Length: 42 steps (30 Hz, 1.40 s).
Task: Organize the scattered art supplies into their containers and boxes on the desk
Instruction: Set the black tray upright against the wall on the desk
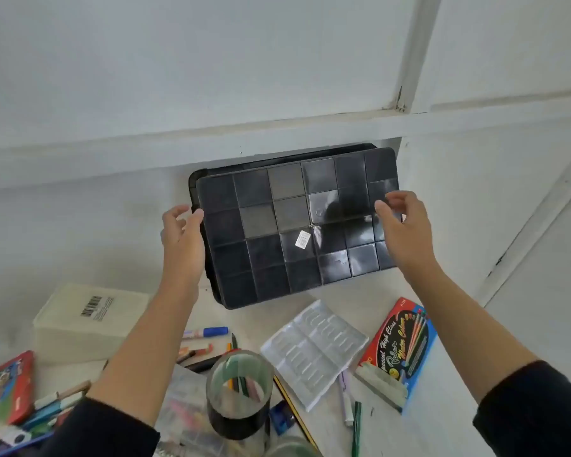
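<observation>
A black box (277,232) with a gridded lid stands tilted against the white wall at the back of the desk. My left hand (182,239) grips its left edge, thumb on the front. My right hand (402,232) hovers at the right edge with fingers loosely spread, holding nothing. Below lie a blue marker (208,332), crayons, pencils and a green pen (356,427). A round clear container (239,390) holds a few pens.
A frosted plastic box (89,324) sits at the left, with a red pencil case (4,384) and loose pens beside it. A clear moulded tray (314,351) and a water-colour pen pack (399,347) lie at the right. A bag of crayons (185,410) lies near the front.
</observation>
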Each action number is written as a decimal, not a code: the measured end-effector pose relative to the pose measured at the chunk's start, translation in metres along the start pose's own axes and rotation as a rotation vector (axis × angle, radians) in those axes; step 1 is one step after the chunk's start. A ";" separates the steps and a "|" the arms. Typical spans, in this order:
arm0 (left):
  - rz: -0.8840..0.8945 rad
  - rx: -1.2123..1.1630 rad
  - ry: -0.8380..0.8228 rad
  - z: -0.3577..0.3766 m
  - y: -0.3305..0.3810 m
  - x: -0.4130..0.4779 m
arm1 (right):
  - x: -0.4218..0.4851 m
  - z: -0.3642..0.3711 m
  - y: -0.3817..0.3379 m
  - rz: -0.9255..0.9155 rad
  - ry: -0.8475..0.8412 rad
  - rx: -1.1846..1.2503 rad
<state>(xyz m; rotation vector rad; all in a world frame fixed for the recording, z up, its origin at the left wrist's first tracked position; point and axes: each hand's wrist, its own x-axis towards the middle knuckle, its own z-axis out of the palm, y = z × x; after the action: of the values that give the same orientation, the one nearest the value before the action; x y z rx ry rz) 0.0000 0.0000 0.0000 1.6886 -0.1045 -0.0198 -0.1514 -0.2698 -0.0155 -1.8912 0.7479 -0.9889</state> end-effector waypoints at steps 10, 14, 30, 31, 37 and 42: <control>-0.200 -0.028 -0.054 0.039 -0.006 0.037 | 0.028 0.010 0.029 0.021 0.010 -0.222; 0.103 0.195 0.047 0.052 0.018 0.021 | 0.047 0.015 0.013 -0.184 -0.096 -0.336; 0.619 0.996 0.076 0.068 0.028 0.021 | 0.079 0.019 -0.015 -0.439 -0.167 -0.596; 0.651 1.012 0.091 0.064 0.028 0.014 | 0.072 0.014 -0.013 -0.467 -0.138 -0.590; 0.768 1.039 0.058 0.050 0.060 -0.018 | 0.026 -0.018 0.005 -0.566 -0.013 -0.549; 0.666 1.238 -0.072 0.060 0.067 -0.033 | -0.001 -0.039 0.019 -0.610 0.018 -0.566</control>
<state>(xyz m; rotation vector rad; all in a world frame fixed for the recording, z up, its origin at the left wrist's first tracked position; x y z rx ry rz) -0.0411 -0.0643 0.0575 2.7871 -0.8700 0.5913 -0.1875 -0.2940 -0.0196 -2.7038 0.4902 -1.2470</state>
